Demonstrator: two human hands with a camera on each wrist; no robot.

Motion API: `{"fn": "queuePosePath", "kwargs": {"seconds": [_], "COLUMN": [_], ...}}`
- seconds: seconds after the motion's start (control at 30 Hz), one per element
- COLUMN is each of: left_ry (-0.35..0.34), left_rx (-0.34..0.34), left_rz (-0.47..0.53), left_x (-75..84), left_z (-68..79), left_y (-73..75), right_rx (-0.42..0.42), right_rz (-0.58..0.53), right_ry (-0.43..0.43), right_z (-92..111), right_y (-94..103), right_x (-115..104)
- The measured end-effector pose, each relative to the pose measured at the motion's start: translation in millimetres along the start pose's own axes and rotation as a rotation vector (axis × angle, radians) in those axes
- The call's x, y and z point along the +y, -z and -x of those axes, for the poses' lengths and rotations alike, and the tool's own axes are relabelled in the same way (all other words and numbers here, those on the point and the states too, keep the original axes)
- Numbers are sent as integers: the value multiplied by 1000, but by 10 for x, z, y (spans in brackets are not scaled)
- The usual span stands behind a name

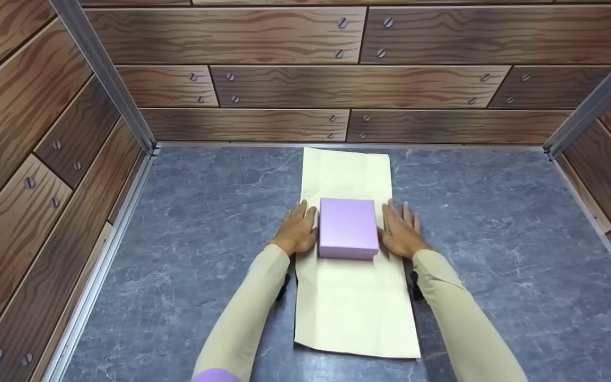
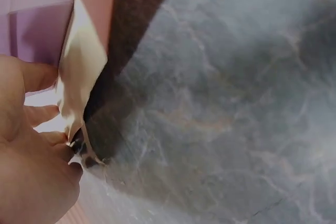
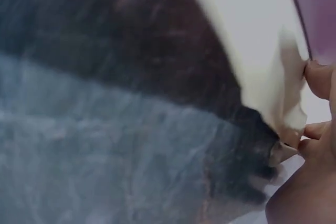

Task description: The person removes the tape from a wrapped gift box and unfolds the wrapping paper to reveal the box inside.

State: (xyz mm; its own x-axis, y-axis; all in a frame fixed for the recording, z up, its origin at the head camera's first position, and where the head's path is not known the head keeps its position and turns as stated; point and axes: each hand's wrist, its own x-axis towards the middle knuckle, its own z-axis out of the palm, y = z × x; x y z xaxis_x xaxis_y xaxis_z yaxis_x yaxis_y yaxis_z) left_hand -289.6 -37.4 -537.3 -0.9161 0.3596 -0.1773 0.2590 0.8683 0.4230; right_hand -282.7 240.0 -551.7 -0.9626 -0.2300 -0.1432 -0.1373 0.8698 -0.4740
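Note:
A purple lidded box (image 1: 348, 225) sits on a long cream paper sheet (image 1: 358, 313), with paper reaching out behind and in front of it. My left hand (image 1: 296, 228) lies along the paper's left edge, fingers extended forward, thumb by the box's side. On the opposite side, my right hand (image 1: 402, 232) mirrors it, its fingers pointing away from me and its thumb near the box. Raised, crumpled paper edges (image 2: 81, 61) show beside the fingers in the left wrist view. The right wrist view has a similar bent paper edge (image 3: 273, 93) at the thumb.
The sheet lies on a grey-blue marbled surface (image 1: 204, 212). Wood-plank-patterned walls (image 1: 284, 87) stand at the back and both sides, with metal strips (image 1: 109, 249) along the edges.

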Motion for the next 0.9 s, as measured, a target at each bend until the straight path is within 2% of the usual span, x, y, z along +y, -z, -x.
{"fn": "queuePosePath", "kwargs": {"seconds": [0.1,0.23,0.37,0.53,0.7,0.9], "left_ry": [-30,-95,-139,-140,-156,-144], "left_rx": [-8,-57,-132,-211,-215,-183], "left_rz": [-57,-89,-35,24,-23,-80], "left_x": [-1,-22,-50,-54,-37,16], "left_z": [50,168,318,491,597,657], "left_y": [-11,5,21,33,-16,-108], "right_rx": [-16,-22,-27,-78,-164,-178], "right_rz": [24,58,81,64,38,28], "right_ry": [1,47,124,180,168,188], "right_z": [23,76,153,272,357,387], "right_y": [13,66,120,165,159,151], "right_x": [-6,-25,-49,-79,-70,-44]}}
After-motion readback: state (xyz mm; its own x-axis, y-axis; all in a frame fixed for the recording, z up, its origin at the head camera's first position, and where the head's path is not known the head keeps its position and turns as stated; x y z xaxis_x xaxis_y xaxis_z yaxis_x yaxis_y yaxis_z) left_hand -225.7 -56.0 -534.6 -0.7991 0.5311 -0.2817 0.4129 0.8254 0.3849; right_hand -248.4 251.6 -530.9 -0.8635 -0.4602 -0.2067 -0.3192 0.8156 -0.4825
